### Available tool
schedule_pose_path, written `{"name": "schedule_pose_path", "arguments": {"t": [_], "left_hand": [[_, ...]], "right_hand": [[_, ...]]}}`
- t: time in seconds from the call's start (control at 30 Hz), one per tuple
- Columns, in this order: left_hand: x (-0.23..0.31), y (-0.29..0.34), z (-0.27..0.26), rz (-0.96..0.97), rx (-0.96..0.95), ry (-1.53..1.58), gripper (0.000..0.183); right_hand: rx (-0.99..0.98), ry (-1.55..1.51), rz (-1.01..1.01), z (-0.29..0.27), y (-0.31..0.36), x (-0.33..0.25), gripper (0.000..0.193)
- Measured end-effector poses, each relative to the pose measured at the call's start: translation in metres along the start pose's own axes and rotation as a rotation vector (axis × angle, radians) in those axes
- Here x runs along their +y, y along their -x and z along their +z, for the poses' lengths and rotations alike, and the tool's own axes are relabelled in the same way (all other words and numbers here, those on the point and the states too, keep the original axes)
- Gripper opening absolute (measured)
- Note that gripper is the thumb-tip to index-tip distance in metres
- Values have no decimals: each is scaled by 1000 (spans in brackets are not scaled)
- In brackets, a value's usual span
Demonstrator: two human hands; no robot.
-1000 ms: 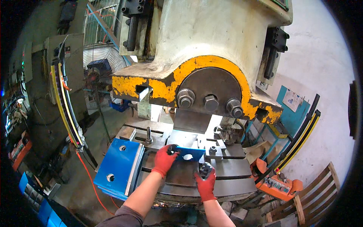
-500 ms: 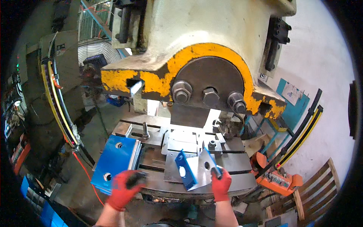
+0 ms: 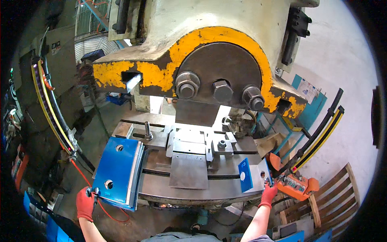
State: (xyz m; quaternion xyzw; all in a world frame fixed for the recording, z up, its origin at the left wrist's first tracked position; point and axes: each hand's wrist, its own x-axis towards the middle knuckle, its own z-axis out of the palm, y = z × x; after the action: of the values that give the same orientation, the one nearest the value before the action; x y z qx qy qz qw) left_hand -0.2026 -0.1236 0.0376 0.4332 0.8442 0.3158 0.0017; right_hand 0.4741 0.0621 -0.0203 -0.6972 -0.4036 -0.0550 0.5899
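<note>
A stack of flat blue sheet-metal plates (image 3: 119,171) with round holes leans at the left end of the press table (image 3: 193,191). My left hand (image 3: 85,203), in a red glove, is at the stack's near corner, closed on a small dark tool (image 3: 95,191) that touches the top plate. My right hand (image 3: 268,194), also red-gloved, grips the lower edge of a bent plate (image 3: 252,175) at the table's right end. That plate has a blue face and a bare metal face, each with a hole.
A big press with a chipped yellow-edged head (image 3: 209,76) hangs over the die block (image 3: 189,169). Yellow-and-black guard bars stand left (image 3: 50,109) and right (image 3: 318,133). An orange control box (image 3: 296,186) and a wooden frame (image 3: 328,201) sit at the right.
My left hand went from the table's middle out to the blue stack on the left. My right hand carried the bent plate from the die area to the table's right end.
</note>
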Motion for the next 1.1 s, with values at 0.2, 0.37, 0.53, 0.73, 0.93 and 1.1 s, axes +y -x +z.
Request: {"name": "schedule_pose_path", "arguments": {"t": [0.2,0.37,0.53,0.73,0.93,1.1], "left_hand": [[14,2,-3,43,268,105,26],[109,20,-9,-134,293,1189,26],[171,43,32,609,491,580,39],[211,81,67,1125,309,303,37],[243,110,126,1460,-126,94,34],[260,115,142,1569,-197,73,32]], "right_hand": [[-92,-73,-49,-2,-3,32,88],[68,33,-318,-15,22,-100,69],[-71,-244,-208,10,53,-138,51],[-219,-233,-369,25,83,-141,49],[-376,-357,-157,35,114,-135,42],[-420,-261,-154,40,129,-117,39]]}}
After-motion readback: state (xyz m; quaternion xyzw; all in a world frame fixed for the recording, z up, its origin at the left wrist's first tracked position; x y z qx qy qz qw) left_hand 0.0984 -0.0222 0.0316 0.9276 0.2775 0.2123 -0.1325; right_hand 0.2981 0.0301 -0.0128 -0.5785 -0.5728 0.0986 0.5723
